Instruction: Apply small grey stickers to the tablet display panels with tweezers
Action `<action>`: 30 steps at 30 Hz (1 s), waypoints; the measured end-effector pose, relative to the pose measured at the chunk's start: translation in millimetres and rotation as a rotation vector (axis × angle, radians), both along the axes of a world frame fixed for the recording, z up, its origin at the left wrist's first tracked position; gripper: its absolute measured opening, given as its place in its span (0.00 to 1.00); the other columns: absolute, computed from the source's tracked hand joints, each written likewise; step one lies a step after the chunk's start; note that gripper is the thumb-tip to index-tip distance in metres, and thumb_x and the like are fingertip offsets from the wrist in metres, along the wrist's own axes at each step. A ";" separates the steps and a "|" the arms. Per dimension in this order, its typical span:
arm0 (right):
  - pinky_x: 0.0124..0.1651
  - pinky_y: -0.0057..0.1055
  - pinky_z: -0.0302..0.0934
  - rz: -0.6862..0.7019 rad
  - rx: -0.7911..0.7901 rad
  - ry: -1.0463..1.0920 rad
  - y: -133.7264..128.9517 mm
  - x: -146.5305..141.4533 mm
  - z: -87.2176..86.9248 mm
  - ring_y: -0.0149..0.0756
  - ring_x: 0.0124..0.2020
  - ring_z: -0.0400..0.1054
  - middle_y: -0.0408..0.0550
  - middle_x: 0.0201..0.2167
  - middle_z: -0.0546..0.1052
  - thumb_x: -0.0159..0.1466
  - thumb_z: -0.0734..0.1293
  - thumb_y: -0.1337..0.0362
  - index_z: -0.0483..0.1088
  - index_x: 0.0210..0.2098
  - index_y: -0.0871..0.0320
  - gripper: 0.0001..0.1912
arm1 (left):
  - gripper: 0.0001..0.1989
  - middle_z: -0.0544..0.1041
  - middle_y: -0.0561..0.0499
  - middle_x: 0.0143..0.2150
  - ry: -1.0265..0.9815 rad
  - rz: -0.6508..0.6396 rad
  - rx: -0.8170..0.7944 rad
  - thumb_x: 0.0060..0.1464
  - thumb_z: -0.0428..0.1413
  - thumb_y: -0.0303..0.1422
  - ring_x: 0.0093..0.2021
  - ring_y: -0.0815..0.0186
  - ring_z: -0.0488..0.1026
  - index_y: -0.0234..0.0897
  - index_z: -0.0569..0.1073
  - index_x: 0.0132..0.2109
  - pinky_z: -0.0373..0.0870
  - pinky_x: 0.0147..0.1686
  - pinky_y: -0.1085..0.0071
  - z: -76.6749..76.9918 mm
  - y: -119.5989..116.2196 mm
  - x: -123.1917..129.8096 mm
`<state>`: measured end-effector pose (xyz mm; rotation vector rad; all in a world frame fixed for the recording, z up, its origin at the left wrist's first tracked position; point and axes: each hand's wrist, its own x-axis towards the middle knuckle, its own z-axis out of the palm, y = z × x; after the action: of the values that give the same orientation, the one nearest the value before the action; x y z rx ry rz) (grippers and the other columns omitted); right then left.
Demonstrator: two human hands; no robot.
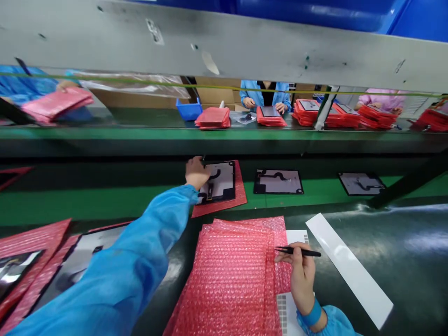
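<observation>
My left hand reaches out over the green belt, its fingers closed at the left edge of a flat screen panel with a grey back, black border and dark ribbon cable. The fingertips are partly hidden. Beneath that panel lies a pink bubble-wrap sheet. In my right hand I hold black tweezers, tips pointing left. They hover above the right edge of a stack of pink bubble-wrap bags on the dark bench. White sheets with grey squares show from under the stack.
Two more panels lie on the belt to the right. A white strip rests on the bench. More panels on pink wrap are at left. Across the belt, people handle pink stacks beside a blue bin.
</observation>
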<state>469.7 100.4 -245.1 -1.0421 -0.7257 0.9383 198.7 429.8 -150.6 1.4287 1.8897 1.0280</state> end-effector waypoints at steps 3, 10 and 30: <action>0.28 0.37 0.74 -0.001 -0.002 0.000 -0.2 1.4 -0.7 0.42 0.25 0.80 0.47 0.30 0.83 0.74 0.67 0.48 0.72 0.43 0.52 0.14 | 0.17 0.78 0.43 0.57 0.089 -0.150 -0.162 0.67 0.61 0.41 0.54 0.56 0.78 0.36 0.76 0.57 0.78 0.53 0.55 -16.5 -0.2 47.9; 0.26 0.36 0.73 -0.017 -0.029 -0.021 7.0 4.4 1.0 0.41 0.23 0.78 0.44 0.28 0.82 0.73 0.68 0.45 0.70 0.43 0.53 0.17 | 0.20 0.76 0.42 0.60 0.078 -0.253 -0.405 0.66 0.62 0.41 0.58 0.54 0.76 0.36 0.75 0.59 0.76 0.57 0.51 -39.6 0.1 129.1; 0.28 0.32 0.75 -0.172 -0.008 -0.056 23.6 68.8 22.1 0.37 0.23 0.80 0.44 0.26 0.83 0.69 0.70 0.43 0.67 0.44 0.55 0.22 | 0.09 0.85 0.44 0.46 -0.998 -0.157 -0.301 0.51 0.68 0.29 0.41 0.60 0.83 0.38 0.81 0.40 0.84 0.40 0.67 16.1 -266.4 40.4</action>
<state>538.6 124.1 -223.0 -1.1231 -0.6673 0.7672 239.1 163.4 -134.5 0.6528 1.1037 1.0384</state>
